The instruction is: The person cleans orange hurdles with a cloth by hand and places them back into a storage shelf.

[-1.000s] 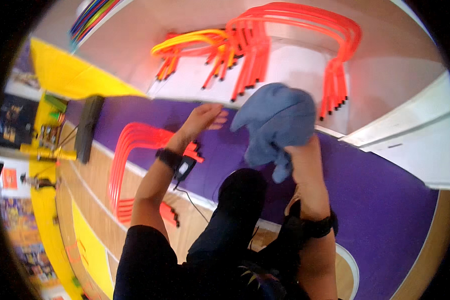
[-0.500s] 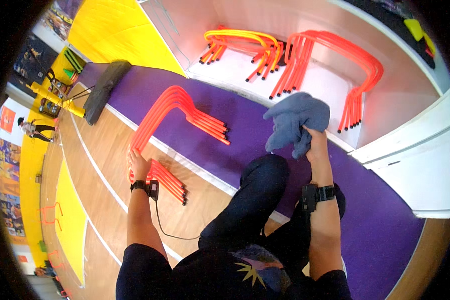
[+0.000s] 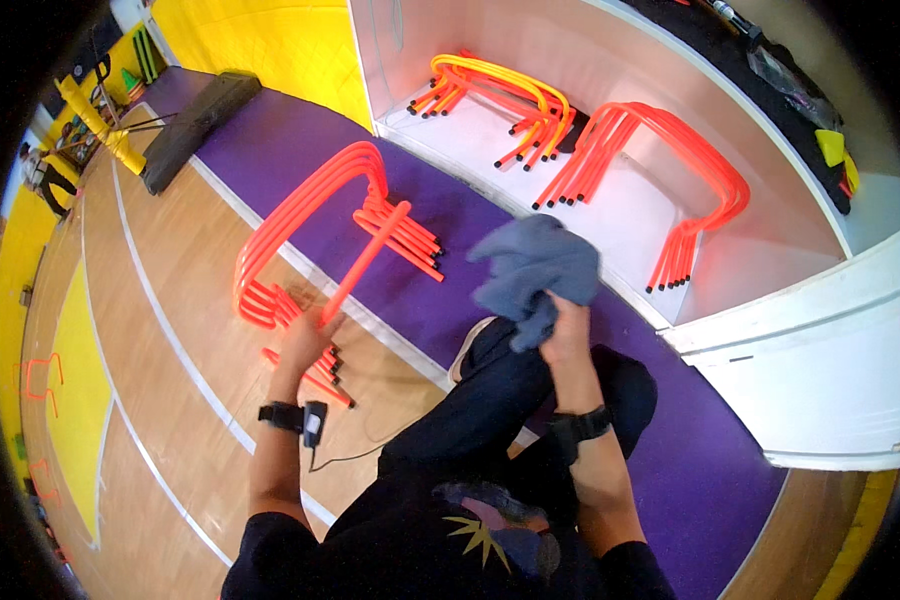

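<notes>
My left hand [image 3: 305, 345] is closed around an orange-red training hurdle [image 3: 364, 262], gripping it near its bend. This hurdle is tilted up, apart from the stack of matching hurdles [image 3: 305, 200] just beyond it. The stack stands across the wood floor and the purple strip, its legs ending in black caps. Bunched in my right hand [image 3: 568, 330] is a blue-grey cloth [image 3: 535, 262], held above my knees and to the right of the raised hurdle. The cloth hides some of my right fingers.
A white open cabinet [image 3: 440, 150] holds yellow and orange hurdles [image 3: 505, 78] and another stack of orange hurdles [image 3: 675, 135]. Its white door [image 3: 800, 380] is at the right. A dark padded base [image 3: 200, 125] lies far left, near a standing person [image 3: 48, 180].
My left hand has lifted one hurdle off the stack and tilted it toward me. My right hand has moved left with the cloth. The view has shifted too.
</notes>
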### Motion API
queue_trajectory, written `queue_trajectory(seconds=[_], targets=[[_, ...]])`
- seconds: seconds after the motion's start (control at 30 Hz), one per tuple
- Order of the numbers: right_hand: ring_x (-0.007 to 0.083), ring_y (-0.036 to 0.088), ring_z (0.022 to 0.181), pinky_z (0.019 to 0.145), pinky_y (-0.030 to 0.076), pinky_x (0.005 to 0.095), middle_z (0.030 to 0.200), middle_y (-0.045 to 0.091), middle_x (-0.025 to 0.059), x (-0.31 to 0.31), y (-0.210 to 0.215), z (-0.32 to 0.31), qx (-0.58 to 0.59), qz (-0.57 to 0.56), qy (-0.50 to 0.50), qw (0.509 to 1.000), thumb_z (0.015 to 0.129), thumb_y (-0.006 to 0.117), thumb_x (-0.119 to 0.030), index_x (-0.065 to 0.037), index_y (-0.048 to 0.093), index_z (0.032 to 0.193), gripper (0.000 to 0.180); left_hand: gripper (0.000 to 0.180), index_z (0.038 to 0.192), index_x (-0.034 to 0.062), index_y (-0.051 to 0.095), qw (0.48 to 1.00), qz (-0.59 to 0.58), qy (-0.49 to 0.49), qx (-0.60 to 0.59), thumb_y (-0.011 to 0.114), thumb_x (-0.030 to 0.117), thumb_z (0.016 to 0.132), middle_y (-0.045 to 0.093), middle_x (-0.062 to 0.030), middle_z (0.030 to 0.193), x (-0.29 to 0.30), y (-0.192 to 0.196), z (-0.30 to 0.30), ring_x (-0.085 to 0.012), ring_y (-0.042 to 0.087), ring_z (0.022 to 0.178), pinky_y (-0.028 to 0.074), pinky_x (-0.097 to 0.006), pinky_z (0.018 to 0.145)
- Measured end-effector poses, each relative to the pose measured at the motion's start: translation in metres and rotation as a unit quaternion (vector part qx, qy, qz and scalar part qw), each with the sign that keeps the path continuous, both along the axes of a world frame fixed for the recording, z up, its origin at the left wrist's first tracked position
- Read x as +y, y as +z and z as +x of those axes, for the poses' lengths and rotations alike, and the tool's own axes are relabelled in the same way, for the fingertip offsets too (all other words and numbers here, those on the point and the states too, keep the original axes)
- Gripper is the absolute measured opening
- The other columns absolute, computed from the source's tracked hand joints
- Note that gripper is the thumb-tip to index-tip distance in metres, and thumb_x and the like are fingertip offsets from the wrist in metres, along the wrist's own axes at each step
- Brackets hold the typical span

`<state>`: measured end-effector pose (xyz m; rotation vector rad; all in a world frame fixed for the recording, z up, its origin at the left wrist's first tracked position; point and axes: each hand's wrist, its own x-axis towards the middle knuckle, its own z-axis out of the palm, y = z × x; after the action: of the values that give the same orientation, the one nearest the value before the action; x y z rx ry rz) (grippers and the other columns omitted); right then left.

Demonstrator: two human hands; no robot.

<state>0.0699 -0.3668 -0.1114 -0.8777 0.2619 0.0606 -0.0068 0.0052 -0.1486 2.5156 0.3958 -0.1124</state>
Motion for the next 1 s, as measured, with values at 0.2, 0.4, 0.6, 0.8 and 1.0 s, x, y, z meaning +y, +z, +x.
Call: queue_trajectory(seconds=[0.2, 0.4, 0.6, 0.8, 1.0], targets=[[0.0160, 0.059, 0.088, 0.078, 0.048, 0.0317, 0.097, 0.060, 0.0026, 0.125, -0.022, -0.055, 0.080, -0.010, 0.085, 0.993, 0.075, 0.066, -0.002, -0.007, 0.058, 0.104, 0.030, 0.022, 0.089, 0.0012, 0.054, 0.998, 0.041, -0.033, -0.032, 0.061, 0.021, 0.085, 0.060, -0.0229, 0.072, -0.095, -0.002, -0.046, -0.0402, 0.061, 0.071, 0.047, -0.046, 0.060], [0.0229, 0.062, 0.088, 0.079, 0.052, 0.0376, 0.096, 0.061, 0.0088, 0.104, -0.016, -0.002, 0.021, 0.032, -0.007, 0.999, 0.083, 0.061, -0.007, -0.004, 0.054, 0.107, 0.025, 0.029, 0.080, 0.0005, 0.055, 0.991, 0.008, -0.091, -0.099, 0.065, 0.028, 0.084, 0.058, -0.0194, 0.063, -0.106, 0.011, -0.072, -0.0374, 0.060, 0.060, 0.046, -0.044, 0.051], [0.0231, 0.067, 0.080, 0.074, 0.056, 0.0420, 0.095, 0.066, 0.0131, -0.020, -0.032, 0.060, 0.141, 0.161, 0.066, 0.975, 0.093, 0.052, -0.025, -0.004, 0.061, 0.099, 0.024, 0.031, 0.075, 0.0023, 0.058, 0.981, -0.057, -0.166, -0.079, 0.068, 0.030, 0.084, 0.055, -0.0181, 0.058, -0.102, 0.025, -0.090, -0.0340, 0.058, 0.054, 0.044, -0.040, 0.048], [0.0241, 0.064, 0.098, 0.088, 0.053, 0.0416, 0.113, 0.062, 0.0155, -0.020, 0.028, 0.012, 0.096, 0.202, 0.066, 0.972, 0.091, 0.055, -0.022, -0.001, 0.056, 0.116, 0.033, 0.024, 0.081, 0.0021, 0.058, 0.973, -0.064, -0.204, -0.086, 0.069, 0.023, 0.083, 0.053, -0.0127, 0.060, -0.104, 0.038, -0.065, -0.0252, 0.056, 0.055, 0.044, -0.035, 0.052], [0.0171, 0.058, 0.100, 0.089, 0.047, 0.0318, 0.109, 0.060, 0.0089, -0.025, 0.062, -0.017, -0.088, 0.017, -0.032, 0.995, 0.080, 0.066, -0.012, -0.002, 0.049, 0.122, 0.046, 0.021, 0.082, 0.0015, 0.056, 0.960, -0.159, -0.093, -0.212, 0.063, 0.020, 0.089, 0.046, -0.0045, 0.064, -0.157, 0.076, -0.020, -0.0110, 0.040, 0.061, 0.037, -0.028, 0.053]])
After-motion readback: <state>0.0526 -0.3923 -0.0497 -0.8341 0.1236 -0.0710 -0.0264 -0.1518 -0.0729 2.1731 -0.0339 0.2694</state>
